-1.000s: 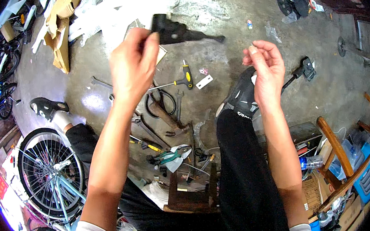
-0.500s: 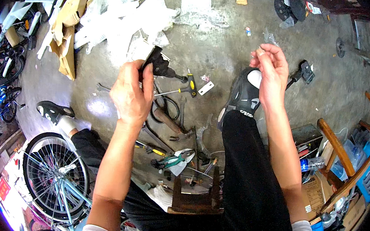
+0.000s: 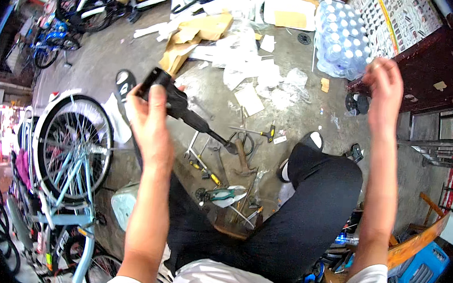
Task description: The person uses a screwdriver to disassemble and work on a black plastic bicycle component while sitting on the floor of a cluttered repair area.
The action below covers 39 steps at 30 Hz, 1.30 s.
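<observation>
My left hand (image 3: 151,120) is closed round the bracket end of a black bicycle kickstand (image 3: 188,115). The kickstand slants down to the right, its foot end over the tools on the floor. Held up at the right, well apart from it, is my right hand (image 3: 386,94), with curled fingers pressed together; whether anything small is between them I cannot make out. Below the kickstand lie a hammer (image 3: 242,156), a yellow-and-black T-handled tool (image 3: 267,133), a yellow-and-black screwdriver (image 3: 204,172) and green-handled pliers (image 3: 222,195).
A light blue bicycle (image 3: 74,168) with its spoked wheel stands close at my left. Cardboard (image 3: 184,42) and white plastic wrapping (image 3: 240,50) litter the floor ahead. Bottled water in a pack (image 3: 342,41) stands far right, and a blue plastic case (image 3: 424,270) near right.
The view has swung left, bringing in more of the light blue bicycle. My left hand has turned the kickstand so its length shows. My right hand is farther from my left.
</observation>
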Tool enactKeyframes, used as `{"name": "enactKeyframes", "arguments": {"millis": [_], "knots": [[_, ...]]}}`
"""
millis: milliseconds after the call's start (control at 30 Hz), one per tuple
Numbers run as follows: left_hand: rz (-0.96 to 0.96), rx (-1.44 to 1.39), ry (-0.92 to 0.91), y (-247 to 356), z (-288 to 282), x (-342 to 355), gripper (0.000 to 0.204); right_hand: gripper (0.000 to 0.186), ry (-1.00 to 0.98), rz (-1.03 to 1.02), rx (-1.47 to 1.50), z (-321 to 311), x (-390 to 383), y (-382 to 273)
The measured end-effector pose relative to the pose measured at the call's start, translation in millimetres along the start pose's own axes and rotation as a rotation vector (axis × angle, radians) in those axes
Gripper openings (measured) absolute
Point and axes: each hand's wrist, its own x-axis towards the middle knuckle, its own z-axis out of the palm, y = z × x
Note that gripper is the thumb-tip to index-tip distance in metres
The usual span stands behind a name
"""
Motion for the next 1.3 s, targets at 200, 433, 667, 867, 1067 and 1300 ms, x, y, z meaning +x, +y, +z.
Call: {"name": "enactKeyframes", "arguments": {"millis": [200, 433, 667, 867, 1067, 1300], "knots": [[-0.476, -0.451, 0.081, -16, -35, -80, 0.033, 0.022, -0.459, -0.182, 0.225, 54, -48, -150], [-0.398, -0.493, 0.273, 9, -71, -105, 0.032, 0.020, -0.785, 0.808, 0.515, 125, -228, -90], [-0.252, -0.472, 0.418, 21, -101, -110, 0.031, 0.044, -1.257, 0.436, -0.036, 124, -302, -59], [-0.299, -0.505, 0.520, 27, -99, -105, 0.048, 0.043, -1.216, -0.225, -0.306, 138, -296, -52], [-0.283, -0.559, 0.457, 22, -99, -97, 0.051, 0.043, -1.236, 0.128, -0.136, 141, -304, -50], [-0.310, -0.619, 0.473, 21, -104, -94, 0.056, 0.036, -1.014, -0.519, -0.529, 147, -302, -53]]}}
